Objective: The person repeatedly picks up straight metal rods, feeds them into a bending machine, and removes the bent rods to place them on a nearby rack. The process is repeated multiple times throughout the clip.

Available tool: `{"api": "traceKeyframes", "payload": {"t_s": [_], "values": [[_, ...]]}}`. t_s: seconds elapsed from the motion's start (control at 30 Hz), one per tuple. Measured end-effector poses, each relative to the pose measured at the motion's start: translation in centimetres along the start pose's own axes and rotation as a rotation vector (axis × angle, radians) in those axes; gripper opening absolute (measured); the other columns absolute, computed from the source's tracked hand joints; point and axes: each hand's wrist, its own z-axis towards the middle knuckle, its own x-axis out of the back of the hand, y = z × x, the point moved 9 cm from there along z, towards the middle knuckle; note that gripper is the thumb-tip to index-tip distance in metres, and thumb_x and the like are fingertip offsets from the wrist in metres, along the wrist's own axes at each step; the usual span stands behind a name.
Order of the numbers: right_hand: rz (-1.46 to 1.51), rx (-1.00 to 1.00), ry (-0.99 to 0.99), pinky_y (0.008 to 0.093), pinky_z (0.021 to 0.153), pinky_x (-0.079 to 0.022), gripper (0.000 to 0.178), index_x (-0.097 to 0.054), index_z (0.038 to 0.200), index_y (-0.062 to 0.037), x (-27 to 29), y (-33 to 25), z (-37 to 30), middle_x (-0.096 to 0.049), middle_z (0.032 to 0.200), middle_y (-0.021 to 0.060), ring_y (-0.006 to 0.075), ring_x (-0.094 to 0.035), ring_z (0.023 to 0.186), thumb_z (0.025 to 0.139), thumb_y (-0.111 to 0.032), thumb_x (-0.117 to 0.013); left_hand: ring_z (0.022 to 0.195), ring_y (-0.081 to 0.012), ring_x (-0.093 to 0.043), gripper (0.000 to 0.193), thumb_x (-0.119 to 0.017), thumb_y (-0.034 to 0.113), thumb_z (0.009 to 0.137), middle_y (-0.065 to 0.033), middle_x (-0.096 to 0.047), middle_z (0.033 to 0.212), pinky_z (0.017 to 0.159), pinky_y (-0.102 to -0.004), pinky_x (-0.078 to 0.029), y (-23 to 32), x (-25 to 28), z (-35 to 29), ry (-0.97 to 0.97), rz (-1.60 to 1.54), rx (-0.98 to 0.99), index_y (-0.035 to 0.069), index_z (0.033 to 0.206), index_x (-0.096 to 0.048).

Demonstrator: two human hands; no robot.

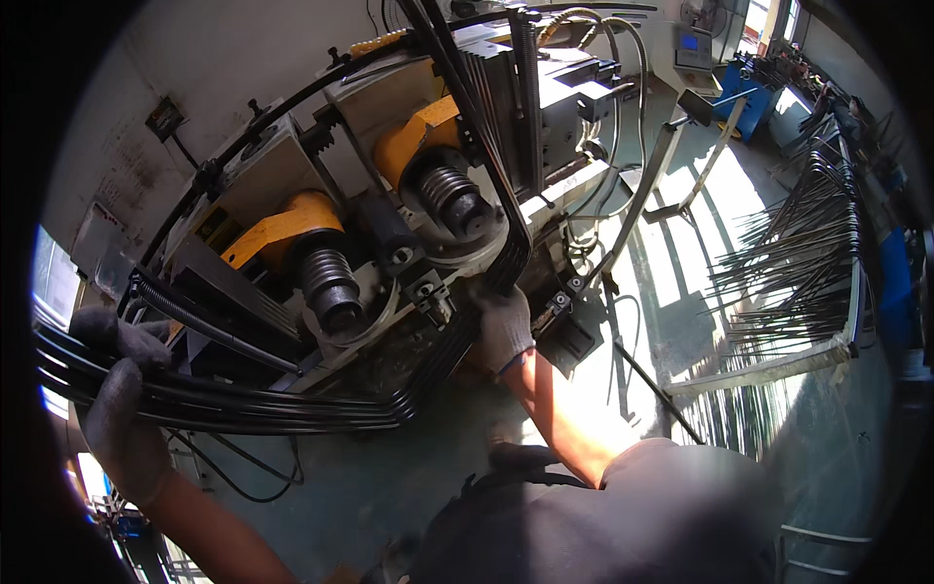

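Note:
A bundle of black bent metal rods (292, 409) runs from the left edge, kinks upward at the lower middle, then bends again and rises past the machine's right side. Wrapped around its left end is my left hand (117, 389), in a grey work glove with the thumb over the rods. My right hand (507, 329), in a lighter knitted glove, is closed on the bundle just below its right-hand bend; some of its fingers are hidden. Behind the rods stands a bending machine with two ribbed steel rollers (449, 200) under yellow arms (287, 230).
At the right, a metal rack (759, 365) carries many thin dark rods that stick out toward the machine. A slanted metal stand (647, 190) rises between rack and machine. Farther back are a control box (693, 46) with a screen and a blue cabinet (743, 97). Hoses hang behind the machine.

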Motion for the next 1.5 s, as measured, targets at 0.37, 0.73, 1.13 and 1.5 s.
{"api": "traceKeyframes", "payload": {"t_s": [0.37, 0.73, 1.13, 1.5], "values": [[-0.183, 0.146, 0.716, 0.0327, 0.059, -0.055, 0.019, -0.067, 0.112, -0.0032, 42.4, -18.5, -22.0, -0.065, 0.083, 0.0043, 0.0158, -0.062, 0.065, 0.113, -0.021, -0.075, 0.108, -0.0329, -0.074, 0.035, -0.066, 0.012, 0.104, -0.0156, -0.077, 0.108, 0.117, -0.0535, -0.052, -8.6, -14.2, -28.6, 0.127, -0.935, 0.588, 0.002, 0.137, -0.064], [-1.509, 0.487, 1.094, 0.0524, 0.087, -0.060, 0.033, -0.074, 0.127, -0.0050, 70.2, -51.9, -30.6, -0.082, 0.110, 0.0245, 0.0489, -0.078, 0.105, 0.109, -0.033, -0.073, 0.119, -0.0532, -0.071, 0.047, -0.069, 0.002, 0.088, -0.0318, -0.073, 0.122, 0.107, -0.0655, -0.059, -4.9, -49.6, -58.6, -0.383, -1.600, 1.551, -0.005, 0.134, -0.065], [-1.993, -0.145, 1.019, 0.0617, 0.099, -0.062, 0.034, -0.064, 0.130, -0.0112, 89.8, -59.7, -6.5, -0.076, 0.133, 0.0256, 0.0476, -0.077, 0.120, 0.118, -0.025, -0.035, 0.100, -0.0329, -0.080, 0.042, -0.064, -0.001, 0.095, -0.0270, -0.080, 0.114, 0.091, -0.0404, -0.065, 9.2, -54.6, -52.1, -0.343, -0.747, 1.236, -0.011, 0.135, -0.063], [-1.675, -0.791, 0.744, 0.0447, 0.087, -0.063, 0.047, -0.078, 0.133, -0.0022, 102.8, -16.2, -26.3, -0.084, 0.115, 0.0173, 0.0287, -0.074, 0.088, 0.095, -0.030, -0.078, 0.110, -0.0192, -0.074, 0.033, -0.063, -0.007, 0.100, -0.0134, -0.078, 0.117, 0.101, -0.0340, -0.060, 6.0, -19.8, -67.0, 0.419, -0.115, 1.124, -0.004, 0.132, -0.067]]}}
